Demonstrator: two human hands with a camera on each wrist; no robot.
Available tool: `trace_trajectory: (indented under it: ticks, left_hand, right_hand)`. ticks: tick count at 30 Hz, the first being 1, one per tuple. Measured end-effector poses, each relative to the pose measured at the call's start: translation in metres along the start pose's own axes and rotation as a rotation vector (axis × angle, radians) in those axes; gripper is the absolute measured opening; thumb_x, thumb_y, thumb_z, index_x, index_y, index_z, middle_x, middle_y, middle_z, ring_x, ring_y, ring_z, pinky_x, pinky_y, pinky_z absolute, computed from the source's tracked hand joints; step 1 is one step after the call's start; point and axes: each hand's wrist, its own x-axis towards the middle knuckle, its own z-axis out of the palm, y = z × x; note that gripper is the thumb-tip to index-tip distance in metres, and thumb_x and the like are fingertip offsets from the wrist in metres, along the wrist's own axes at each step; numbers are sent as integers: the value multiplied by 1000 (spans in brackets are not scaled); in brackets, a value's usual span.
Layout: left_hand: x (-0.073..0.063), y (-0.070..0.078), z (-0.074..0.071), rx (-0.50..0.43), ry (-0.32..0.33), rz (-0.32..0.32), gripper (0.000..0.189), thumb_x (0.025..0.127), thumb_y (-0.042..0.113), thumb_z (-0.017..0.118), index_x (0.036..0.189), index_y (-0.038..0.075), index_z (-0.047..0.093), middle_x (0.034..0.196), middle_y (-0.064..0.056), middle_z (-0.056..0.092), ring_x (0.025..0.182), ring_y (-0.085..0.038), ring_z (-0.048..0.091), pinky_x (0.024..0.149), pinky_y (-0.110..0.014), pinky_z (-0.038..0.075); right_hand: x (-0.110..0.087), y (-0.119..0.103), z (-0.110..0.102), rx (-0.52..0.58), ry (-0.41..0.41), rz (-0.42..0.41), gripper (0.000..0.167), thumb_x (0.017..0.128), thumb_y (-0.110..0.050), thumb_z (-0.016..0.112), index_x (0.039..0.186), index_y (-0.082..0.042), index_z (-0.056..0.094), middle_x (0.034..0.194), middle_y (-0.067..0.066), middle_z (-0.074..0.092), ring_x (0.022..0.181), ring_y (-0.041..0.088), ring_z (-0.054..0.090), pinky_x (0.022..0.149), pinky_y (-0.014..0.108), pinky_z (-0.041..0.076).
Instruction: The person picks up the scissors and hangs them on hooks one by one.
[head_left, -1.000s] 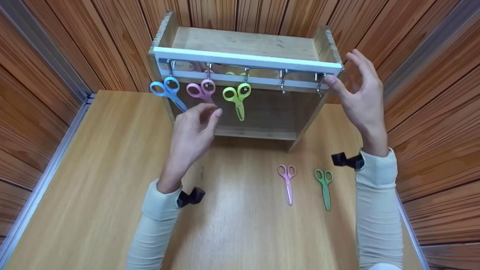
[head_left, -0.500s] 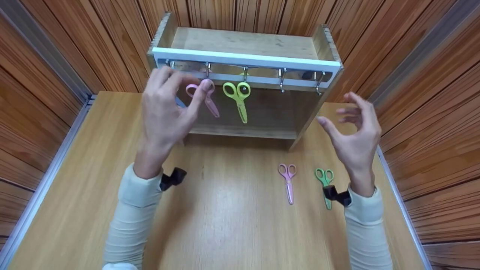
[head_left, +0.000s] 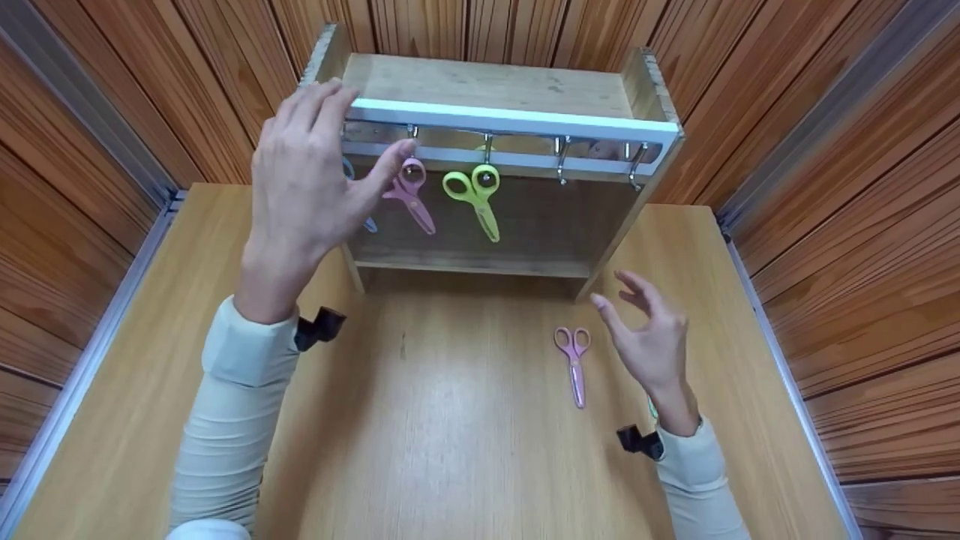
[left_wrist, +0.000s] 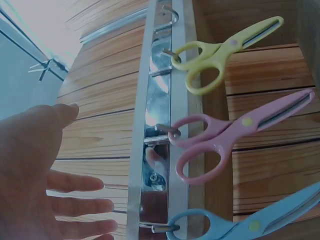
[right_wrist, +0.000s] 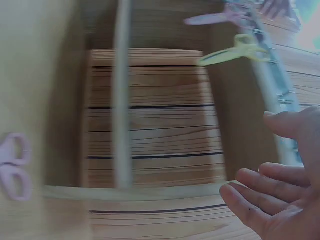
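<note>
Scissors-wise: three hung on the rack [head_left: 510,120] hooks already (blue, pink [head_left: 409,191], lime [head_left: 472,196]), another pink pair [head_left: 574,360] on the bench [head_left: 450,420] at 5 o'clock, left hand [head_left: 304,176] spread by rack's 9 o'clock end, right hand [head_left: 649,345] loose, empty.

You have blue scissors [left_wrist: 240,225], pink scissors [head_left: 409,189] and yellow-green scissors [head_left: 474,193] hanging, another pink pair [head_left: 574,360] on the tan wood-grain surface [head_left: 465,420].

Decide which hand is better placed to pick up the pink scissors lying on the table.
Right. The right hand hovers open beside the pink scissors on the table; the left hand is up at the hook rail.
</note>
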Motion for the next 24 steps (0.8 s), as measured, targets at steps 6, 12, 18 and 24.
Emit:
trace_trajectory:
  ticks: [6, 12, 18, 24]
  left_hand:
    - [16, -10, -1, 23, -76, -61, 85, 97, 69, 60, 151, 4, 53, 156, -19, 54, 150, -37, 47, 127, -53, 37]
    - [30, -21, 4, 56, -92, -66, 85, 97, 70, 57, 152, 5, 52, 156, -19, 55, 150, -36, 48, 127, -52, 37]
    - [43, -29, 7, 99, -128, -88, 88, 98, 72, 51, 153, 4, 50, 157, -20, 53, 150, -38, 47, 126, -56, 38]
    - [53, -32, 12, 139, -235, -141, 96, 98, 79, 42, 161, 7, 39, 168, -18, 39, 157, -39, 36, 128, -58, 33]
  right_hand:
    - [-25, 17, 21, -103, -177, 84, 64, 88, -18, 87, 138, 11, 59, 138, 33, 64, 118, 49, 70, 98, 56, 60]
    - [-43, 31, 35, -190, -361, 141, 80, 91, -36, 84, 148, 8, 50, 143, 31, 61, 112, 43, 71, 95, 53, 62]
    - [-54, 44, 43, -211, -447, 133, 90, 91, -42, 83, 152, 10, 42, 143, 30, 56, 104, 36, 65, 95, 51, 62]
    - [-62, 50, 47, -251, -538, 177, 98, 92, -42, 81, 153, 19, 34, 158, 43, 38, 147, 56, 42, 118, 62, 42]
